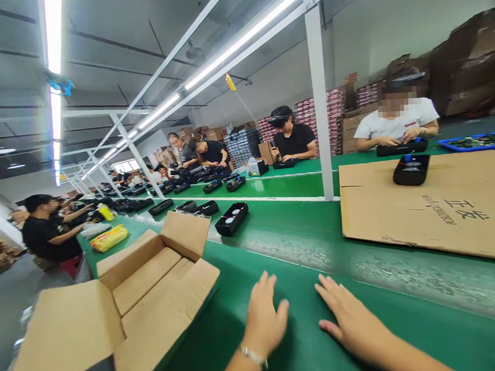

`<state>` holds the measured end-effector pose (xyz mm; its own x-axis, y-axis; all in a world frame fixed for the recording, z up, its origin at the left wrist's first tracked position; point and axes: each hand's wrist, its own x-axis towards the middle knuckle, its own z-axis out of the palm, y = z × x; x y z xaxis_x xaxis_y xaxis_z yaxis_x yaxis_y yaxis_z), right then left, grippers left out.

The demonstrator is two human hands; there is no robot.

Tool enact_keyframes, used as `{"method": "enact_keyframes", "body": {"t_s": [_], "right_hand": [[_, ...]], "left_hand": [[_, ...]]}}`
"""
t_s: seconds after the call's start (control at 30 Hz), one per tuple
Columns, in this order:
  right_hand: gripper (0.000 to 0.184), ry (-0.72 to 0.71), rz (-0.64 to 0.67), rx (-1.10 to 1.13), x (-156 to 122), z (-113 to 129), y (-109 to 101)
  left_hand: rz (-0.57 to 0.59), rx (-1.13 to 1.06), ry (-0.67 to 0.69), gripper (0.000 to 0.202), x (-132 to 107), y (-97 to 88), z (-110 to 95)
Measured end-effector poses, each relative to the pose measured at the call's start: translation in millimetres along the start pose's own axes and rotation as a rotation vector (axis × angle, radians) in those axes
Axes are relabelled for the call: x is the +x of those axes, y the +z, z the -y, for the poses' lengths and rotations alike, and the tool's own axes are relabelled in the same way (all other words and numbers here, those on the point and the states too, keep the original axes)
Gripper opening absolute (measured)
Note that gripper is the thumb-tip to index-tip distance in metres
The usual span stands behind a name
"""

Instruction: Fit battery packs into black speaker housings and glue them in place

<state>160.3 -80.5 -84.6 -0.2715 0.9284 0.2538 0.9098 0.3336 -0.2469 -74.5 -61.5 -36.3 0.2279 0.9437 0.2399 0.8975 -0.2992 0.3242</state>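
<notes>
My left hand [264, 312] lies flat on the green table surface [300, 243], fingers stretched out, holding nothing; a thin bracelet is on its wrist. My right hand [348, 316] rests palm down just to the right of it, fingers spread and empty. An open cardboard box [125, 308] with its flaps folded out stands to the left of my left hand. A black tray-like product [231, 218] sits on the green conveyor belt beyond my hands.
A flat cardboard sheet [431, 209] lies at the right with another black product [411, 169] on it. More black products line the belt to the far left. Several people work on both sides. A white post [320, 104] stands mid-table. A blue tray [477, 141] is far right.
</notes>
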Motion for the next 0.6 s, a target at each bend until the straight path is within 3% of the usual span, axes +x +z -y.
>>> {"method": "enact_keyframes", "body": {"t_s": [0.13,0.23,0.37,0.43,0.53,0.6], "right_hand": [[0.058,0.036,-0.061,-0.022,-18.4,14.8,13.7],[0.059,0.033,-0.112,-0.056,-14.5,8.0,10.1],[0.061,0.014,-0.002,-0.044,-5.1,1.3,5.2],[0.066,0.009,0.097,-0.01,0.5,-0.2,2.7],[0.072,0.03,0.186,0.03,7.6,-1.9,-2.0],[0.074,0.053,0.223,0.053,9.3,-1.8,-5.5]], "left_hand": [[-0.238,0.167,-0.272,0.061,118.4,4.0,19.7],[-0.335,0.178,-0.388,0.064,179.7,2.7,47.4],[-0.423,0.134,-0.58,0.064,233.4,-10.8,87.9],[-0.38,0.083,-0.628,0.061,255.6,-15.0,105.9],[-0.277,0.015,-0.612,0.042,279.6,-13.7,123.7],[-0.278,-0.004,-0.565,0.032,285.1,-10.1,125.6]]}}
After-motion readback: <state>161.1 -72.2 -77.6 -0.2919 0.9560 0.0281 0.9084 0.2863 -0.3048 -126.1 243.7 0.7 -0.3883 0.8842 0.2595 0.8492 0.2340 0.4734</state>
